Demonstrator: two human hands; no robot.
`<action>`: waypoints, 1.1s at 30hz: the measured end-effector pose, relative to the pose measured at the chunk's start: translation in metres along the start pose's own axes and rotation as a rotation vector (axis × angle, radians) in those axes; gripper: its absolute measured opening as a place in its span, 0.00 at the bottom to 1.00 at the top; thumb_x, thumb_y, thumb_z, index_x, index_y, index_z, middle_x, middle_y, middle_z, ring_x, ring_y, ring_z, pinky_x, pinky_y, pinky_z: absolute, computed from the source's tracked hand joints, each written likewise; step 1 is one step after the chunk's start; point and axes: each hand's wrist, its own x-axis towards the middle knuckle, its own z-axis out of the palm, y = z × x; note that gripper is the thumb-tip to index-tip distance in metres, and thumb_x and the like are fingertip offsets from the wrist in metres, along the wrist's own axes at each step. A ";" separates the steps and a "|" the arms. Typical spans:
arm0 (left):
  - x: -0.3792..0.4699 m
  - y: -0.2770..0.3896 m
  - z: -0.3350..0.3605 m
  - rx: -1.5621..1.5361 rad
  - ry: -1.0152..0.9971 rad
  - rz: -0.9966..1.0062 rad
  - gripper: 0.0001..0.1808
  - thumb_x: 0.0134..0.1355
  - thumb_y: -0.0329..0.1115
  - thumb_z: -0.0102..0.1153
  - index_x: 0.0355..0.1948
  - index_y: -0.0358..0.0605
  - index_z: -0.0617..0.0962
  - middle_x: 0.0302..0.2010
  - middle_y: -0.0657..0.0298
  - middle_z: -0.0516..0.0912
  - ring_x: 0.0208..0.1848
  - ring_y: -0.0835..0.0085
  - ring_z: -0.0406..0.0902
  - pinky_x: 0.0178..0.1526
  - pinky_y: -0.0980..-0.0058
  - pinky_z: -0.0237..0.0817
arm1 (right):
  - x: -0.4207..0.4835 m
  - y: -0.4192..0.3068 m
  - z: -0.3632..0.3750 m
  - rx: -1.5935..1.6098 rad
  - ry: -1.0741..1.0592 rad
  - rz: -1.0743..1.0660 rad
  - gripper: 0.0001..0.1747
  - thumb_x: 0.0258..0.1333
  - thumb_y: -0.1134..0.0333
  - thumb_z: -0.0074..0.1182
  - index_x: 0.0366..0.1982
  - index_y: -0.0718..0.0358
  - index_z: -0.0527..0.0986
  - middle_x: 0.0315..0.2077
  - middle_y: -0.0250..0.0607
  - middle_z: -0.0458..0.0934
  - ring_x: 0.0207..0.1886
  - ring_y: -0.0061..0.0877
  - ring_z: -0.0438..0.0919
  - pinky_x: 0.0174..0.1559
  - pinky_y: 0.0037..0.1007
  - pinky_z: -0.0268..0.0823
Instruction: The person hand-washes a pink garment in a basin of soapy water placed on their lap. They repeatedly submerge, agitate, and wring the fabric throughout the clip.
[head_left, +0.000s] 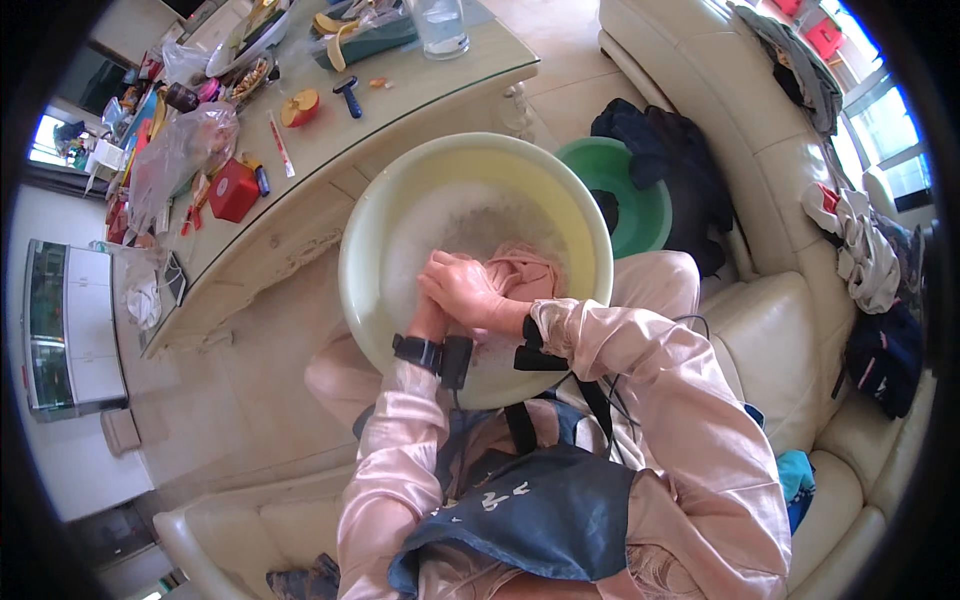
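Note:
A large pale yellow-green plastic basin (574, 225) stands between my knees, with sudsy greyish water (480, 214) in it. A wet pink cloth (529, 276) lies in the water and reaches under my hands. My right hand (469, 289) is pressed over my left hand (433, 304) above the middle of the basin, its fingers bent around it. The two hands touch, and the pink cloth meets them on the right. Most of my left hand's fingers are hidden, as is what its palm touches. Both wrists wear black straps with small devices.
A glass-topped table (330, 127) stands ahead and left, bearing a cut apple (300, 108), a blue razor (348, 97), a red box (234, 190) and a glass jug (442, 30). Right of the basin are a green basin (649, 217) and dark clothes (686, 165), beside a cream leather sofa (757, 337).

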 end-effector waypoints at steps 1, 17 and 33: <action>0.000 0.003 -0.003 -0.134 0.129 -0.113 0.20 0.66 0.46 0.44 0.50 0.43 0.72 0.46 0.60 0.76 0.47 0.68 0.74 0.50 0.68 0.68 | 0.000 0.005 -0.001 -0.097 -0.072 -0.159 0.13 0.50 0.60 0.50 0.27 0.62 0.77 0.27 0.47 0.76 0.31 0.39 0.80 0.33 0.39 0.73; -0.011 0.033 -0.001 1.241 -0.016 -0.259 0.29 0.56 0.32 0.56 0.59 0.43 0.65 0.50 0.38 0.71 0.48 0.43 0.72 0.53 0.62 0.65 | -0.003 0.084 0.004 -0.134 -0.505 0.412 0.31 0.37 0.72 0.58 0.50 0.59 0.68 0.41 0.57 0.74 0.43 0.50 0.76 0.42 0.43 0.70; -0.005 0.027 0.013 -0.644 0.378 -0.442 0.25 0.65 0.49 0.45 0.54 0.40 0.71 0.50 0.57 0.76 0.48 0.64 0.75 0.48 0.64 0.71 | -0.002 0.039 0.038 0.192 -0.102 0.285 0.17 0.53 0.57 0.47 0.37 0.63 0.71 0.37 0.55 0.77 0.43 0.48 0.75 0.46 0.42 0.67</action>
